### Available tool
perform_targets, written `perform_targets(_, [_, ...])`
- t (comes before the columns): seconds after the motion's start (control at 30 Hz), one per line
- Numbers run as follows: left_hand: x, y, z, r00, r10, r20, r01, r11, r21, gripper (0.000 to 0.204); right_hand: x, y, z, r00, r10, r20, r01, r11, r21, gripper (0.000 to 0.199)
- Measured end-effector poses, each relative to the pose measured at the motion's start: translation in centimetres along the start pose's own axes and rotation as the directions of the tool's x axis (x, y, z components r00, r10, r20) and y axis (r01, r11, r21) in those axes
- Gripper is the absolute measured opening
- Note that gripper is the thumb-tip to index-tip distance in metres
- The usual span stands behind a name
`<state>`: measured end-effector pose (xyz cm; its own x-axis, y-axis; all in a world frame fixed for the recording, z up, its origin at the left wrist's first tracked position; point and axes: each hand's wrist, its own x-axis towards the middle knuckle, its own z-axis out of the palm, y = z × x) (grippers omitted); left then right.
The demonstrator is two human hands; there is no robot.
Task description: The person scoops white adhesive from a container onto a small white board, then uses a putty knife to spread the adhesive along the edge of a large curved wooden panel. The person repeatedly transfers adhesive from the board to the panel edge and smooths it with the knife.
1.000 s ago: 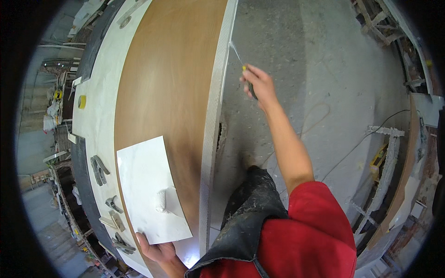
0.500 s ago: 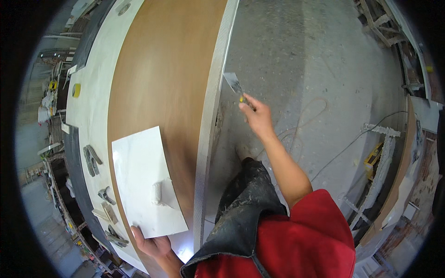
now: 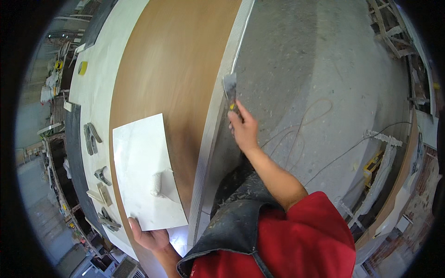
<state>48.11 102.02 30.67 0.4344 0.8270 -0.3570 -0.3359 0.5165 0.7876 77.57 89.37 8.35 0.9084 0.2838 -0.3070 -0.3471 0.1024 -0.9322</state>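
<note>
My right hand (image 3: 243, 128) grips a putty knife (image 3: 230, 89) with a yellow-marked handle; its blade lies against the pale edge (image 3: 218, 111) of a long brown wooden panel (image 3: 176, 65). My left hand (image 3: 149, 237) holds the near edge of a flat white board (image 3: 139, 162) that rests on the panel. A lump of white filler (image 3: 156, 183) sits on that board. I wear a red shirt and a dark, stained apron.
Left of the panel runs a white surface (image 3: 99, 78) with several metal tools (image 3: 90, 138) and a yellow tape roll (image 3: 82, 68). Right of it is grey concrete floor (image 3: 324, 69) with thin cables (image 3: 315, 120), white offcuts and a yellow tool (image 3: 372, 163).
My right hand has drawn back along the panel edge toward me, bringing the putty knife onto the edge. The white board has stayed in my left hand.
</note>
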Motion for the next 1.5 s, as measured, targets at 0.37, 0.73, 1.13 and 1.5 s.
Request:
perform_targets(0.37, [-2.3,0.7,-3.8,0.999,-0.01,0.045,0.013,0.998,-0.064,0.059,-11.0,1.6,-3.0,0.984,0.161,-0.082,-0.16,0.987,0.01,0.055])
perform_targets(0.73, [-8.3,4.0,-18.2,0.989,-0.018,0.146,0.047,0.979,-0.197,0.059,-29.4,-13.3,4.1,0.505,-0.001,0.863,0.654,0.653,-0.382,0.037])
perform_targets(1.13, [-10.1,4.2,-22.3,0.994,-0.008,0.106,0.029,0.978,-0.207,0.06,-31.1,-10.4,-1.4,0.734,-0.024,0.679,0.536,0.634,-0.557,0.03])
perform_targets(1.5, [-9.0,5.0,-20.4,0.999,0.027,-0.022,-0.027,0.999,-0.028,0.063,-7.9,-2.3,-2.5,0.985,0.009,0.173,-0.031,0.992,0.124,0.043])
